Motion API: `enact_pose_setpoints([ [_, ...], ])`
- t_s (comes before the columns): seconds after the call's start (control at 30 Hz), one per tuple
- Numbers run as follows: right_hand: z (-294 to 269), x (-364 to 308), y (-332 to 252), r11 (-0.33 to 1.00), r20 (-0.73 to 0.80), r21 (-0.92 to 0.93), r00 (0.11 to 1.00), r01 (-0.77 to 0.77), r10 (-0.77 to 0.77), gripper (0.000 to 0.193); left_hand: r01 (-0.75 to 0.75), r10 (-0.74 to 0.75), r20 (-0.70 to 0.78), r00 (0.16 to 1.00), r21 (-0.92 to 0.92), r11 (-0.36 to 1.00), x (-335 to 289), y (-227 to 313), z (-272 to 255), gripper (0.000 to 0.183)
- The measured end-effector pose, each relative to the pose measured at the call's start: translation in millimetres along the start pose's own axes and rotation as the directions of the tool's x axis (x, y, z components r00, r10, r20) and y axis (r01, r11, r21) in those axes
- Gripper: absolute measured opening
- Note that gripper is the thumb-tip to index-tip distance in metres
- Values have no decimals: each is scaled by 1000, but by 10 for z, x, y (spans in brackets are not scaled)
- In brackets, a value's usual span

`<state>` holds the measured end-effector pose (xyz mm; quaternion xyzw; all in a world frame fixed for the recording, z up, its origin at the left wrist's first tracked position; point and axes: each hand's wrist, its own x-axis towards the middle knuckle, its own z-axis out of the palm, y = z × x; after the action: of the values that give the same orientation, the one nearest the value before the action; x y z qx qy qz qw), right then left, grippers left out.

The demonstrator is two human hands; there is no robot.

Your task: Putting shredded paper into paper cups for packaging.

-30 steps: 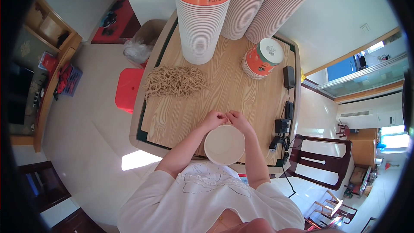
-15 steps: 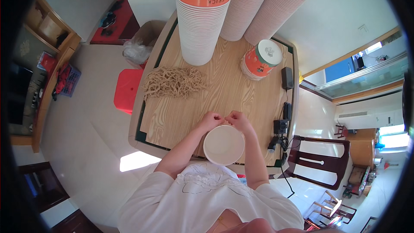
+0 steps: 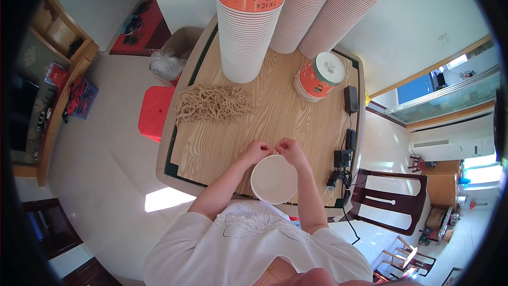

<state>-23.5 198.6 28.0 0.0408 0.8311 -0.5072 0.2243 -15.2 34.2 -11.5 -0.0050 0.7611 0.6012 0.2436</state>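
A white paper bucket (image 3: 272,196) stands at the near table edge against my shirt, its open mouth facing up. Just beyond its far rim, my left hand (image 3: 257,151) and my right hand (image 3: 290,151) are close together. The fingers of both are pinched; whatever is between them is too small to make out. Tan twine cords (image 3: 214,104) lie in a loose tangle farther left on the table. Toward the far right an orange patterned bucket (image 3: 316,81) sits upside down, with tan cord around its lower part.
Tall nested bucket stacks rise at the back: a near one (image 3: 246,42), a middle one (image 3: 302,10) and a right one (image 3: 338,13). Black power adapters (image 3: 343,158) and cables line the right table edge. A red stool (image 3: 156,111) is at left, a dark chair (image 3: 390,201) at right.
The view has shifted slightly. My hands stay pinched at the bucket's far rim, with only a tiny change in finger position. Bucket and twine remain in place.
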Motion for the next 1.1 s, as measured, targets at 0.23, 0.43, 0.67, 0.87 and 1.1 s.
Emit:
enact_pose_setpoints([
  [0.23, 23, 25, 52, 995, -59, -99, 998, 3, -9, 12, 121, -87, 101, 991, -410, 904, -79, 57, -264, 27],
  [0.43, 17, 120, 36, 996, 11, -85, 1000, -25, 26, 12, -208, 233, 144, 962, -168, 964, -72, -12, -322, 15],
  [0.67, 17, 109, -49, 994, 66, -105, 998, 5, 2, 9, -276, 274, 205, 940, -16, 961, -39, -46, -265, 16],
  [0.87, 34, 82, -72, 996, 76, -93, 997, -7, 14, 9, -296, 285, 173, 943, 39, 954, -26, -76, -215, 12],
  [1.1, 42, 0, -195, 992, 69, -128, 997, -6, 15, 10, -15, 64, 139, 988, -331, 944, -60, -50, -178, 8],
])
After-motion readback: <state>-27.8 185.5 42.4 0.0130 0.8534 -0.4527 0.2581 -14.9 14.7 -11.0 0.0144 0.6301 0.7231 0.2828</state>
